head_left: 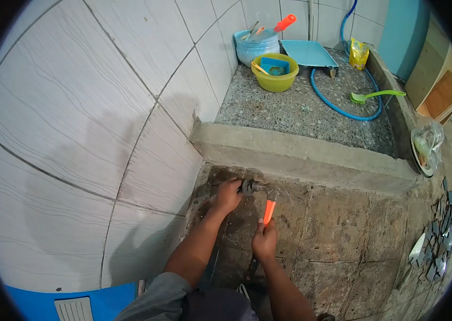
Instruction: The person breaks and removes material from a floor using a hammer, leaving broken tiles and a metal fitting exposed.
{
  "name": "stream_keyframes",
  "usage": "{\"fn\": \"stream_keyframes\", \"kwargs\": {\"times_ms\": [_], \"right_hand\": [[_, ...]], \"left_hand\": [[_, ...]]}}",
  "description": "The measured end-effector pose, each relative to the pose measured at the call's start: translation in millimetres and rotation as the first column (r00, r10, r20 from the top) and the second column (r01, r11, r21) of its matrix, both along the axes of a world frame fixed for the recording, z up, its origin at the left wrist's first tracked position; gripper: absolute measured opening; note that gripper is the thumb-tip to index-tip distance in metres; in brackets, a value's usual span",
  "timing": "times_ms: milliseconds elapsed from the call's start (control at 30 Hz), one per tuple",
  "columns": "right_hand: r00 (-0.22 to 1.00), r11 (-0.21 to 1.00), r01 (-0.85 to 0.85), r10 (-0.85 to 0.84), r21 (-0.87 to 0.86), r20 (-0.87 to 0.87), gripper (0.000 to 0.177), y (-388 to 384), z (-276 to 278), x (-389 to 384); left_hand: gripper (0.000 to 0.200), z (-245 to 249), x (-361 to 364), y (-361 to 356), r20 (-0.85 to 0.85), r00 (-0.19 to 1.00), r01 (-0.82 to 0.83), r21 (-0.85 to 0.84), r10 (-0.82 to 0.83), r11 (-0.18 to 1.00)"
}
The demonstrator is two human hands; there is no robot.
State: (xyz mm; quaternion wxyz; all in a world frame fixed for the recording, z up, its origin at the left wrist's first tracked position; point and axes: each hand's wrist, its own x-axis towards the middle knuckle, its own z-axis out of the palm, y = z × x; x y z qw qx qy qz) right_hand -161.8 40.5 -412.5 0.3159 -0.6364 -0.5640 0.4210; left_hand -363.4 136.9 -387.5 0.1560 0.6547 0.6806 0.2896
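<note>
Left hand (228, 196) closed around dark round metal fitting (250, 186) set in rough brown concrete wall (343, 224) beneath ledge; right hand (265, 242) just below, pinching upright flat orange plastic strip (269, 211) between fingertips.

We find no lettering we can read; the yellow packet (358, 53) on the bench (290, 112) (far off, small) shows only blurred print.

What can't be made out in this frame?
Head view:
- Too small and partly under the fingers: the dark fitting at the left hand.
- Hidden by the grip: the lower end of the orange piece in the right hand.
- Veiled by its plastic bag: what lies on the plate.
</note>
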Motion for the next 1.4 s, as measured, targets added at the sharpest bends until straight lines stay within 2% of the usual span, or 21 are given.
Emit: {"fn": "stream_keyframes", "kwargs": {"times_ms": [67, 167, 267, 367, 400, 500, 600, 700, 800, 900, 933, 967, 1000, 1100, 1200, 1300, 1400], "right_hand": [[0.997, 0.973, -0.013, -0.004, -0.231, -0.073, 0.030, 17, 60, 2], [0.995, 0.983, 0.033, -0.050, -0.179, -0.091, 0.031, 3, 43, 14], [0.975, 0.964, 0.059, -0.112, -0.260, -0.192, 0.030, -5, 14, 25], [0.915, 0.938, 0.082, -0.205, -0.337, -0.347, 0.028, -9, 22, 27], [0.919, 0.945, 0.074, -0.189, -0.318, -0.347, 0.027, -9, 23, 29], [0.906, 0.960, 0.077, -0.180, -0.269, -0.384, 0.024, -2, 30, 40], [0.821, 0.956, 0.138, -0.256, -0.258, -0.510, 0.025, 14, 54, 52], [0.705, 0.923, 0.370, -0.351, -0.102, -0.616, 0.030, 32, 95, 62], [0.631, 0.807, 0.579, -0.355, 0.115, -0.690, 0.030, 44, 119, 65], [0.603, 0.747, 0.658, -0.449, 0.092, -0.659, 0.030, 33, 93, 41], [0.656, 0.789, 0.612, -0.466, 0.057, -0.594, 0.031, 19, 58, 26], [0.927, 0.956, 0.289, -0.267, 0.047, -0.262, 0.031, 7, 34, 17], [0.996, 0.995, -0.043, 0.050, -0.092, 0.078, 0.032, 0, 29, 12], [0.984, 0.957, 0.040, -0.087, -0.288, -0.152, 0.031, -8, 23, 13], [0.970, 0.937, 0.090, -0.159, -0.337, -0.183, 0.031, -17, 34, 23], [0.940, 0.914, 0.107, -0.222, -0.392, -0.261, 0.030, -14, 15, 35], [0.883, 0.922, 0.151, -0.288, -0.355, -0.370, 0.029, -10, 11, 44]], "left_hand": [[0.028, 8, 0, 1, -0.031, 0.999, 0.011, -0.047, -0.013, 0.999], [0.030, 6, 6, -5, -0.065, 0.998, 0.018, -0.044, -0.021, 0.999], [0.030, -9, 15, -16, -0.131, 0.991, 0.007, 0.001, -0.007, 1.000], [0.027, -25, 17, -25, -0.132, 0.991, 0.000, 0.046, 0.006, 0.999], [0.026, -19, 18, -26, -0.121, 0.993, 0.004, 0.064, 0.003, 0.998], [0.025, 4, 13, -25, -0.086, 0.995, -0.057, -0.140, 0.045, 0.988], [0.026, 7, 10, -21, -0.083, 0.996, -0.048, -0.106, 0.039, 0.993], [0.027, 7, 9, -23, -0.042, 0.999, -0.036, -0.063, 0.034, 0.997], [0.030, 2, 11, -24, -0.080, 0.996, -0.035, -0.024, 0.033, 0.999], [0.030, 4, 13, -21, -0.081, 0.996, -0.051, -0.060, 0.046, 0.997], [0.031, 5, 13, -20, -0.090, 0.995, -0.057, -0.076, 0.050, 0.995], [0.031, 5, 12, -20, -0.097, 0.994, -0.061, -0.093, 0.052, 0.994], [0.032, 6, 12, -19, -0.106, 0.993, -0.063, -0.108, 0.051, 0.992], [0.033, 10, 10, -19, -0.093, 0.994, -0.073, -0.102, 0.063, 0.992], [0.035, 17, 12, -22, -0.034, 0.998, -0.063, -0.237, 0.057, 0.969], [0.035, 4, 17, -36, -0.065, 0.998, -0.013, -0.114, 0.006, 0.993], [0.037, -1, 24, -47, -0.132, 0.991, -0.005, -0.174, -0.018, 0.985]]}}
